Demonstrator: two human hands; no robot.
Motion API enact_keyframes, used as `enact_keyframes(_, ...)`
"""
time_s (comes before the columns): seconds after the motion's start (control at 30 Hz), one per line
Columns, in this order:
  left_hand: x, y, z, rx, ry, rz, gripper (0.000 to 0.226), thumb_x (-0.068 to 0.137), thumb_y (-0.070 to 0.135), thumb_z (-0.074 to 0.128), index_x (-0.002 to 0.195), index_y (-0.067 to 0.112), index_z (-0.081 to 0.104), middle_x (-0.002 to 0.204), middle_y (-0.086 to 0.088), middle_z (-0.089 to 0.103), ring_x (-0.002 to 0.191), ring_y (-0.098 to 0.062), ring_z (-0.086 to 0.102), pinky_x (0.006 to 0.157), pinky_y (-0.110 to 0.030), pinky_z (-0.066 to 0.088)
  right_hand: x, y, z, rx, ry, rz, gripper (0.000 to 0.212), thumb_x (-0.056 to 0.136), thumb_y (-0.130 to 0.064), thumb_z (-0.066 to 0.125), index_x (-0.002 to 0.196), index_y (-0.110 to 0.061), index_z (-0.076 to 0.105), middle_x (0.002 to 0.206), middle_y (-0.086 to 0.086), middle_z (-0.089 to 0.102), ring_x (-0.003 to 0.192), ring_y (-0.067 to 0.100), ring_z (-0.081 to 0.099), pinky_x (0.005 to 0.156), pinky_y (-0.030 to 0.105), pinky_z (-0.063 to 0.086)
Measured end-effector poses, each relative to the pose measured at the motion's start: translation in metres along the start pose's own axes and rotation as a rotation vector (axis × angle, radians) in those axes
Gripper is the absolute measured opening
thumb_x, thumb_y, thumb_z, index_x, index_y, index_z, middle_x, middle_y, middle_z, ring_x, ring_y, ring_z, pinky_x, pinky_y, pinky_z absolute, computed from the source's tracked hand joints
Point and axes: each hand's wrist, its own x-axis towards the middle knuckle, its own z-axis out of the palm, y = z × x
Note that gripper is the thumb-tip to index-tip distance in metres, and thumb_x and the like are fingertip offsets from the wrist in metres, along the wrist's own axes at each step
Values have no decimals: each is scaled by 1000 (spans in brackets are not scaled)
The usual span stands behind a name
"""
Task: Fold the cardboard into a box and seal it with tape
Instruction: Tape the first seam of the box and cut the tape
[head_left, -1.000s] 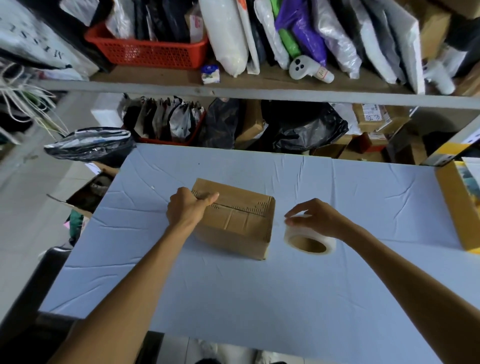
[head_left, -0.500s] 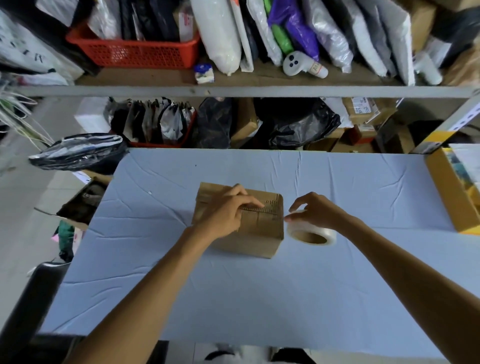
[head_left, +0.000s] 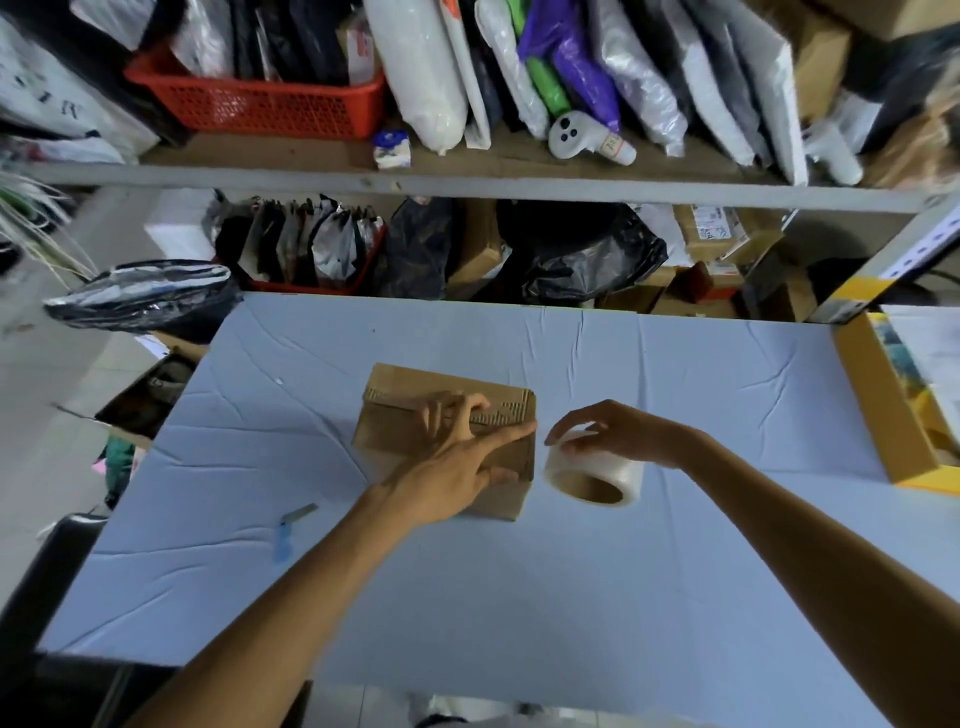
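A small brown cardboard box (head_left: 400, 421) with closed flaps sits near the middle of the table. My left hand (head_left: 457, 457) lies flat on its top with fingers stretched along the centre seam, the fingertips reaching the box's right edge. Just right of the box, a roll of clear tape (head_left: 597, 473) stands on its edge, tilted. My right hand (head_left: 613, 431) grips the roll from above with curled fingers. A short stretch of tape seems to run from the roll to the box's right edge, though this is hard to make out.
The table wears a pale blue cloth (head_left: 519, 597). A blue-handled cutter (head_left: 291, 530) lies at the front left. A yellow-walled box (head_left: 878, 410) stands at the right edge. Packed shelves (head_left: 467, 176) rise behind the table, and a black bag (head_left: 140, 296) hangs at the far left.
My left hand slid rightward along the box's seam, from the left corner to the right edge. My right hand kept hold of the tape roll and tilted it up beside the box.
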Motion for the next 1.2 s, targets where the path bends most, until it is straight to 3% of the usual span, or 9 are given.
enact_keyframes(0.13,4,-8,7,13,-20,18,66,97,34,47,140,63,7,156,9,-28,138,-36,-36,114,-63,-7,1,4,-10,-78,-69,31,19,90,-30,62,107,-31,70,117,-1,64,106,21,60,92,37,48)
enact_keyframes(0.43,3,-7,8,155,-27,-31,65,95,44,38,137,65,-7,156,5,-31,135,-41,-37,109,-67,-15,16,21,5,-163,100,94,34,66,-63,69,96,-45,71,111,-11,68,105,16,60,96,34,47)
enact_keyframes(0.53,5,-11,3,182,-25,-43,61,93,50,32,137,64,-9,157,4,-29,137,-43,-33,110,-69,-11,5,18,-3,-67,138,-93,22,85,-33,66,106,-38,70,115,-7,68,102,15,63,91,28,51)
enact_keyframes(0.6,5,-14,-1,188,-18,-50,59,87,56,23,136,63,-9,158,3,-26,138,-44,-30,110,-69,-9,-2,16,-8,-11,66,-134,29,90,-18,62,114,-32,67,115,-6,68,100,15,63,84,22,50)
enact_keyframes(0.7,0,-17,-3,190,-33,-59,61,80,59,16,134,64,-11,158,3,-26,138,-44,-30,111,-68,-9,-2,20,-7,80,-91,-67,40,87,-19,68,122,-36,62,121,-6,65,106,16,62,92,29,49)
enact_keyframes(0.83,-5,-18,-3,127,-23,-39,59,86,56,28,135,65,-5,159,5,-22,139,-41,-30,112,-66,-6,7,18,-8,38,-34,80,36,80,-33,73,113,-44,66,115,-5,64,104,18,59,91,29,47)
enact_keyframes(0.97,-3,-23,-4,-24,1,-38,62,92,40,52,137,64,16,160,10,-12,142,-34,-29,114,-65,-2,15,26,-1,-175,30,239,35,72,-50,75,96,-24,73,104,0,67,98,20,61,86,33,47)
enact_keyframes(1.1,2,-23,-9,-163,8,-65,60,87,40,62,132,63,31,159,12,-1,144,-29,-25,116,-61,-2,7,35,5,-29,13,66,13,84,-32,68,96,-35,71,102,-9,68,96,18,63,85,28,46)
enact_keyframes(1.2,4,-20,-12,-150,1,-89,59,85,42,65,131,62,33,159,11,2,144,-29,-21,116,-58,-4,-3,33,2,128,-40,-20,22,95,-20,56,107,-31,71,113,-15,67,104,10,62,88,23,47)
